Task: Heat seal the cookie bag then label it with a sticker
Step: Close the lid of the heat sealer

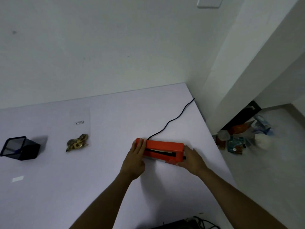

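Orange heat sealer (163,150) grasped at both ends, left hand (134,160) & right hand (192,158). Should square it on worktop (99,187), cord slack. Cookie bag (79,131) lies further left, unsealed prob.

White table (92,187): orange sealer (165,150) w/ cord (171,121), cookie bag (79,136), black holder (21,148), sticker (18,179).

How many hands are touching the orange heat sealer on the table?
2. The left hand holds the left end of the heat sealer; the right hand holds its right end. No other hands are in view.
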Demonstrator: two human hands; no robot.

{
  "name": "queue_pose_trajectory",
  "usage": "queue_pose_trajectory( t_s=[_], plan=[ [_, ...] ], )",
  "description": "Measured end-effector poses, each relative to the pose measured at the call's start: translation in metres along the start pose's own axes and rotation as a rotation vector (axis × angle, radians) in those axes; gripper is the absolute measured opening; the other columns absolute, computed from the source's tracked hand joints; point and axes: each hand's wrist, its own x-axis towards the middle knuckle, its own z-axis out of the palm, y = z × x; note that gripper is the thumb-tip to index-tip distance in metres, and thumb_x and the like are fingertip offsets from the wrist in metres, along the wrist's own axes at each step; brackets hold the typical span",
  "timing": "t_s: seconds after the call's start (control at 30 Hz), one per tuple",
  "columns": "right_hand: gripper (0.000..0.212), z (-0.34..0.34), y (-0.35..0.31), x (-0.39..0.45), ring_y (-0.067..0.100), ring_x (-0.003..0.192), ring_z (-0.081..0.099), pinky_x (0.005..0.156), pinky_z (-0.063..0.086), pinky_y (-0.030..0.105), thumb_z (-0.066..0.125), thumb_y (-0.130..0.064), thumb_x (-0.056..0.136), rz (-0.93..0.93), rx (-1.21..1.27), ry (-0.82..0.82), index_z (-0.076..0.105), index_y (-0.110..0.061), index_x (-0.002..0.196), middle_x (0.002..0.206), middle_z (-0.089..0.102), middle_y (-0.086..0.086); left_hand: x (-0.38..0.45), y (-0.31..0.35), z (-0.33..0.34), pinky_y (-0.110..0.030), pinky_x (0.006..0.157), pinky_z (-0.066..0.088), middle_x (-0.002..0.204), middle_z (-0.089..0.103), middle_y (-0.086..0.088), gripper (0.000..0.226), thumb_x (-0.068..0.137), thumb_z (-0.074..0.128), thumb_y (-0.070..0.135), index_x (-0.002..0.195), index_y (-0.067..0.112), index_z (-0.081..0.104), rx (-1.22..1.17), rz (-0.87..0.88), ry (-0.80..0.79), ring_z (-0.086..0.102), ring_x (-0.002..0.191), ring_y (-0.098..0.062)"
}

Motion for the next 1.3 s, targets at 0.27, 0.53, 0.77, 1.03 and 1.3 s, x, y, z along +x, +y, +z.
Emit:
queue_pose_trajectory(
  t_s=[0.27, 0.53, 0.77, 1.03, 1.3],
  plan=[
    [0.073, -0.008, -0.002, 0.020, 0.020, 0.112, 0.055, 0.099, 0.048, 0.044, 0.084, -0.029, 0.071, -0.014, -0.056, -0.038, 0.046, -0.024, 0.133, 0.123, 0.058, 0.000, 0.001, -0.009, -0.006, -0.030, 0.111, 0.039, 0.160, -0.001, 0.012, 0.089, 0.085, 0.052, 0.005, 0.153, 0.022, -0.003, -0.109, -0.075, 0.078, 0.009, 0.149, -0.009],
    [0.068, -0.018, -0.029, 0.092, 0.021, 0.107, 0.057, 0.099, 0.048, 0.046, 0.085, -0.024, 0.071, -0.100, -0.152, -0.130, 0.049, -0.021, 0.129, 0.117, 0.058, 0.004, 0.019, -0.030, -0.016, -0.031, 0.111, 0.035, 0.163, 0.005, 0.006, 0.091, 0.083, 0.053, 0.008, 0.154, 0.021, -0.002, -0.112, -0.193, 0.162, 0.025, 0.146, -0.017],
    [0.083, -0.006, -0.072, 0.177, 0.027, 0.114, 0.054, 0.101, 0.046, 0.048, 0.084, -0.026, 0.071, -0.164, -0.229, -0.166, 0.041, -0.020, 0.141, 0.123, 0.055, 0.008, 0.055, -0.071, -0.042, -0.038, 0.113, 0.038, 0.163, 0.003, 0.004, 0.093, 0.084, 0.054, 0.008, 0.154, 0.021, -0.006, -0.092, -0.307, 0.223, 0.021, 0.147, -0.019],
    [0.091, 0.000, -0.104, 0.252, 0.030, 0.117, 0.052, 0.101, 0.045, 0.049, 0.087, -0.023, 0.064, -0.192, -0.231, -0.192, 0.039, -0.019, 0.142, 0.132, 0.051, 0.013, 0.102, -0.109, -0.076, -0.045, 0.111, 0.039, 0.163, 0.001, 0.001, 0.096, 0.080, 0.055, 0.004, 0.153, 0.018, -0.006, -0.050, -0.347, 0.202, 0.021, 0.147, -0.023],
    [0.089, -0.002, -0.112, 0.273, 0.027, 0.120, 0.052, 0.104, 0.044, 0.049, 0.087, -0.019, 0.065, -0.194, -0.220, -0.198, 0.042, -0.019, 0.141, 0.133, 0.053, 0.010, 0.117, -0.111, -0.076, -0.042, 0.104, 0.046, 0.163, -0.003, 0.004, 0.097, 0.082, 0.055, 0.005, 0.153, 0.020, -0.008, -0.070, -0.378, 0.222, 0.012, 0.150, -0.017]
  ],
)
